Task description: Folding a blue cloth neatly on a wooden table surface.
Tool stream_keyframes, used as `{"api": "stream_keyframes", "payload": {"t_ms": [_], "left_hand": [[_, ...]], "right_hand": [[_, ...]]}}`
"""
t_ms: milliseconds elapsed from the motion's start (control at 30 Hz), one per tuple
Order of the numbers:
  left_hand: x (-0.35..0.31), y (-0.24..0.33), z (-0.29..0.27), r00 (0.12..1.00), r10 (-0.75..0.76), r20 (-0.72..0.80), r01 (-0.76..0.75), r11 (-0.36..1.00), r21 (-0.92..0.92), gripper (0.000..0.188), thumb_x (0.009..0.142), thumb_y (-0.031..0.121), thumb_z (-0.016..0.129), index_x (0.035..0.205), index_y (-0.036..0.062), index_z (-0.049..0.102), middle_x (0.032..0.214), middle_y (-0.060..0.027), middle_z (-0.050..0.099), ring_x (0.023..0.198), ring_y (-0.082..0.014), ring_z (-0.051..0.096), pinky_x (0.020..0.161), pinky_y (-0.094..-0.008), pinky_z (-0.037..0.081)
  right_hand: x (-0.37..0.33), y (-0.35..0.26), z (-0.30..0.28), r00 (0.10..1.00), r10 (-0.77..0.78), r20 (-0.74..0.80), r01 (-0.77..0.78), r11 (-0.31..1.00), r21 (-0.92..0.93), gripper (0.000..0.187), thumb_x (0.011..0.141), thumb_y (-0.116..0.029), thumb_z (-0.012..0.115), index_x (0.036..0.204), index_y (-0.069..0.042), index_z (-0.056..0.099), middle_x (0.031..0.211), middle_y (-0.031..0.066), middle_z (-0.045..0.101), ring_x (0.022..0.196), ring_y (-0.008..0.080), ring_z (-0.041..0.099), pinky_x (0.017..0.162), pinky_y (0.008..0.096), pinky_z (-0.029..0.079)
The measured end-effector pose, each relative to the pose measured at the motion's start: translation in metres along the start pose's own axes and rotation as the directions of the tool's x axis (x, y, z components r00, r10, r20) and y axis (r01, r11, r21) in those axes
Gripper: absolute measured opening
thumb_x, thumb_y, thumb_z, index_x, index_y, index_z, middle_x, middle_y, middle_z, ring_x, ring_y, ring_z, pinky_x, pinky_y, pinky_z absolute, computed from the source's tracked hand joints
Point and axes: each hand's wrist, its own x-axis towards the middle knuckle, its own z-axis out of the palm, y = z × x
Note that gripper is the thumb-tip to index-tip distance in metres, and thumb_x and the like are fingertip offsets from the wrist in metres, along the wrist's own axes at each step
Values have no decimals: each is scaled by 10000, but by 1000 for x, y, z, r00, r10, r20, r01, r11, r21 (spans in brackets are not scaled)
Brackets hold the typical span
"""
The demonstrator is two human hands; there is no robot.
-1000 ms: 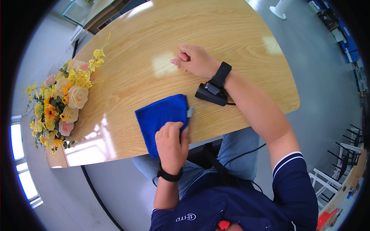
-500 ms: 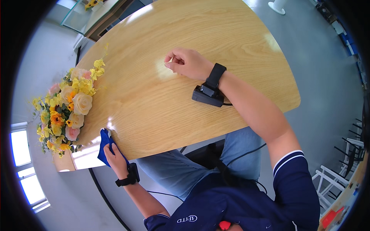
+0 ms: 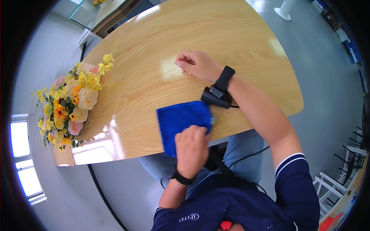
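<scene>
A blue cloth, roughly square with a pale tag on its right edge, was spread at the wooden table's near edge, its far side angled slightly away toward the right. Its near right part was covered by the left hand's curled fingers; whether it was gripped could not be told. Beyond, the right hand was held loosely half-open.
</scene>
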Motion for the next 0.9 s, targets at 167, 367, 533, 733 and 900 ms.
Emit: {"api": "stream_keyframes", "payload": {"t_ms": [167,367,533,733,900], "left_hand": [[5,16,9,997,56,61,-52,997,-58,201,707,67,606,887,62,517,814,-80,528,750,-252,511,659,-347,343],[-4,6,8,999,-4,-49,0,996,-94,196,724,69,603,899,45,518,855,-94,543,787,-272,513,680,-359,346],[-20,-33,-14,982,-132,-137,138,990,41,153,776,67,560,917,28,518,882,-135,536,839,-307,505,725,-378,353],[-58,-123,-62,850,-413,-327,441,898,13,213,876,155,481,960,-41,485,888,-190,521,813,-337,491,743,-377,385],[-80,-178,-84,723,-535,-437,620,781,69,271,899,201,445,997,-50,471,924,-209,522,856,-354,491,779,-378,388]], "right_hand": [[0,1,1,1000,-6,7,6,1000,19,203,886,-208,517,933,-13,549,743,15,560,682,69,538,572,216,443],[-1,-1,0,1000,22,12,-22,999,36,194,886,-195,516,935,-11,551,745,14,559,688,70,544,575,215,448],[0,6,2,997,-54,-48,56,997,57,221,856,-214,535,889,3,559,699,55,586,556,103,547,526,248,457],[-2,-1,1,1000,8,-1,-8,1000,12,205,883,-198,521,916,1,557,735,30,565,656,73,519,567,221,444],[-2,-1,0,1000,27,2,-27,999,20,212,882,-207,522,911,0,559,723,33,564,623,73,500,549,224,429]]}}
